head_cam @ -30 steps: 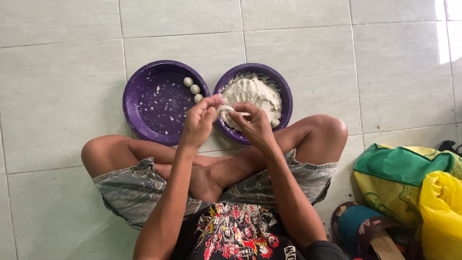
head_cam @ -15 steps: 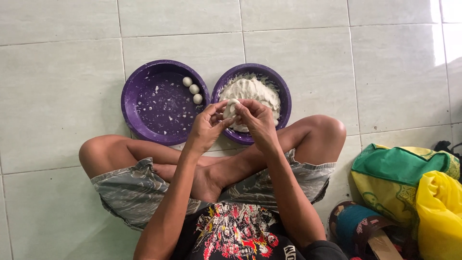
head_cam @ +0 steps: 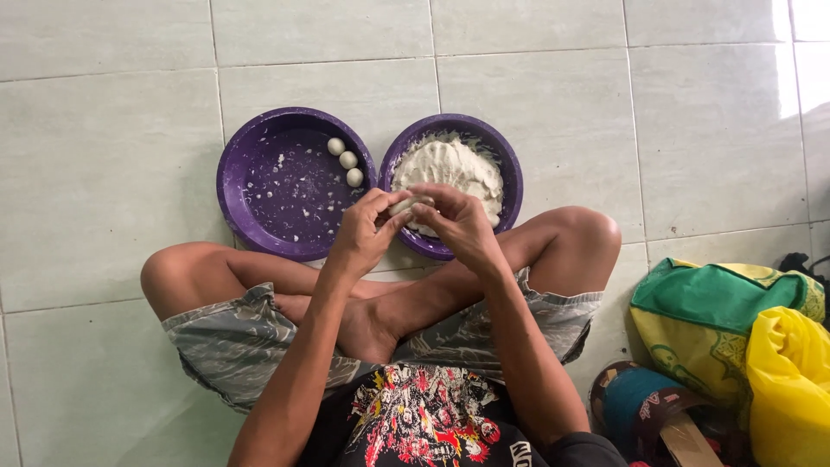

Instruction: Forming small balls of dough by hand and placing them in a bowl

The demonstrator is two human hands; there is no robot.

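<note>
While seated cross-legged on a pale tiled floor (head_cam: 104, 156), a person works a small lump of white dough (head_cam: 406, 205) between both hands just over the near rim of the right purple bowl (head_cam: 512, 169), seen from the head camera. The left hand (head_cam: 363, 232) has its fingertips closed on the lump from the left, and the right hand (head_cam: 458, 223) pinches it from the right, so both hands are clamped on the same piece, touching each other above the bowl's edge. That bowl holds a mound of white dough (head_cam: 450, 164); the left purple bowl (head_cam: 238, 186), flecked with white crumbs, holds three small white balls (head_cam: 347, 160) in a row by its right wall. Compared with a second ago, the hands have drawn lower and nearer the body, and the strand that then stretched toward the mound is now gathered into a compact piece between the fingers, which suggests a portion has been pulled free and is being shaped. The count of finished balls is unchanged at three. A green and yellow bag (head_cam: 726, 320) and a yellow plastic bag (head_cam: 791, 380) lie at the right, well apart from the bowls.
</note>
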